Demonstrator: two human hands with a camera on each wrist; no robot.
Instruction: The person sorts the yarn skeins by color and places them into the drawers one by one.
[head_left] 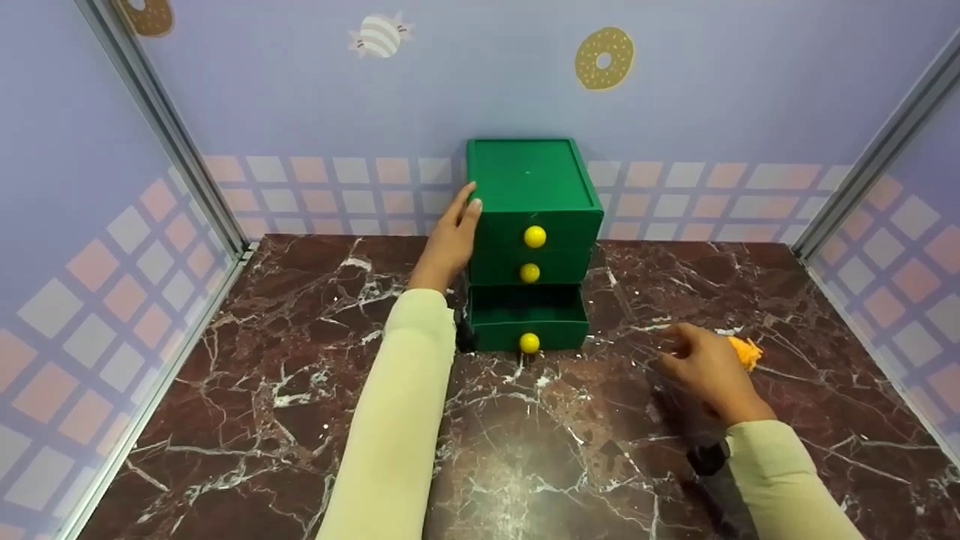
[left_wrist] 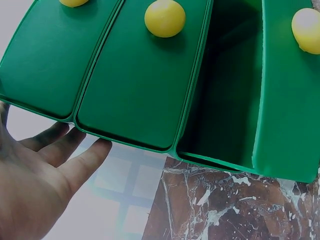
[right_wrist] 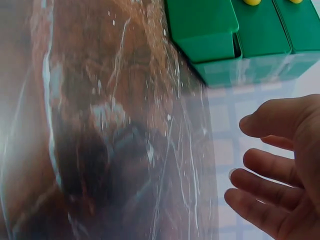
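A small green drawer cabinet [head_left: 532,176] stands against the back wall, with a yellow ball knob on each of its three drawers. Its bottom drawer [head_left: 491,337] is pulled out, and the part of its inside that shows is dark. My left hand [head_left: 448,244] rests on the cabinet's left side, fingertips against the side wall in the left wrist view. To the right of the cabinet, my right hand [head_left: 709,371] hovers over the table with loosely bent fingers and nothing between them. Just beyond it lies a crumpled orange thing [head_left: 746,352], partly hidden by the hand; its kind is unclear.
Dark red marbled table [head_left: 300,450] spreads under both arms. A patterned back wall [head_left: 300,90] rises directly behind the cabinet. Side panels with metal corner posts [head_left: 874,150] close in the table at left and right.
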